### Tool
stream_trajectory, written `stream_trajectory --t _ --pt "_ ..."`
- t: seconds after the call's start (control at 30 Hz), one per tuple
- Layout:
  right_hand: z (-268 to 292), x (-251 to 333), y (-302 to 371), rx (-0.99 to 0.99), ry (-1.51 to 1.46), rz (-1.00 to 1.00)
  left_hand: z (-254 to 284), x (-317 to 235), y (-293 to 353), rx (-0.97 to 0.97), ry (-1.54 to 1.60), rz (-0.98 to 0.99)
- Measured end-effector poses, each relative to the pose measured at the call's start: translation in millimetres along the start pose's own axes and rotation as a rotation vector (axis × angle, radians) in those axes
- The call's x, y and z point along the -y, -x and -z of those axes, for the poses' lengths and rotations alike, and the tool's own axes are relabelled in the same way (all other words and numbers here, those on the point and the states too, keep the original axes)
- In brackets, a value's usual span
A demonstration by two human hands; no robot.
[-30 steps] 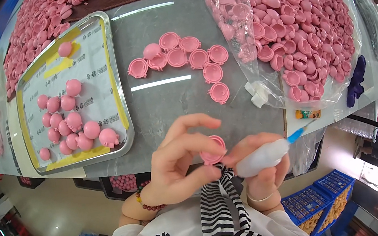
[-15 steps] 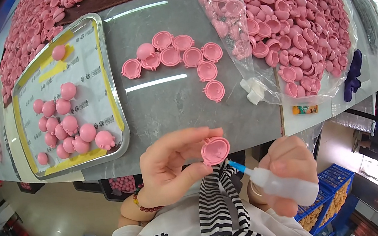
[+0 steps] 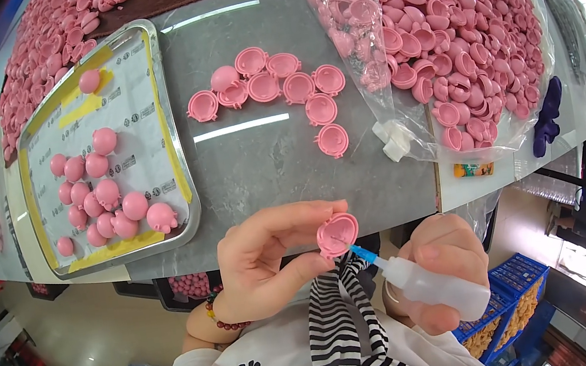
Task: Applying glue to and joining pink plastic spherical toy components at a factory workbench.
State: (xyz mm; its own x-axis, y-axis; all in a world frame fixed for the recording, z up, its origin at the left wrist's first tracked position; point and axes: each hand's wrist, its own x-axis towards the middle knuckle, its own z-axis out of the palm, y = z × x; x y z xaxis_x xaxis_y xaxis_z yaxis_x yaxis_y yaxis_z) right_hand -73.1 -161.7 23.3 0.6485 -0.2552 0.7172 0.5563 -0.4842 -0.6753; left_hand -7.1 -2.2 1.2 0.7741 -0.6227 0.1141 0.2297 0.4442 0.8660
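Note:
Between the thumb and fingers of my left hand [image 3: 267, 261] is a pink plastic half-shell [image 3: 338, 235], its hollow side turned toward the bottle. My right hand [image 3: 447, 255] is wrapped round a translucent white squeeze bottle [image 3: 439, 288]. The bottle has a blue needle tip [image 3: 364, 254], and its thin needle reaches to the shell's lower right rim and seems to go inside. Beyond my hands, several open pink half-shells [image 3: 321, 109] lie on the grey table [image 3: 253, 166], one with a rounded back facing up.
At left stands a metal tray [image 3: 193, 189] lined with paper and yellow tape, holding several pink balls [image 3: 134, 205]. A clear plastic bag [image 3: 377, 89] at right holds a large heap of pink shells [image 3: 466, 31]. Another heap [image 3: 57, 48] lies far left. A purple object [image 3: 547, 117] rests near the right edge.
The pink half-shell has tilted in my left fingers, its hollow turning toward the bottle. The needle has moved up against or into it; the bottle shifted slightly left.

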Motion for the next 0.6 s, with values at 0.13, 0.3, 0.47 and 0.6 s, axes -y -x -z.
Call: stream_trajectory --t 0.13,0.3,0.47,0.6 --pt "-2 -3 -2 0.022 0.043 0.009 1 0 0 0.010 -0.012 -0.011" --pt "-4 -3 0 -0.038 0.062 0.032 0 -1 -1 -0.005 -0.008 -0.007" --pt "-4 -1 -2 -0.002 0.086 -0.015 -3 -5 0 -0.076 -0.186 -0.050" --pt "3 2 -1 0.086 0.014 -0.107 -2 -9 -1 -0.078 -0.647 -0.217"
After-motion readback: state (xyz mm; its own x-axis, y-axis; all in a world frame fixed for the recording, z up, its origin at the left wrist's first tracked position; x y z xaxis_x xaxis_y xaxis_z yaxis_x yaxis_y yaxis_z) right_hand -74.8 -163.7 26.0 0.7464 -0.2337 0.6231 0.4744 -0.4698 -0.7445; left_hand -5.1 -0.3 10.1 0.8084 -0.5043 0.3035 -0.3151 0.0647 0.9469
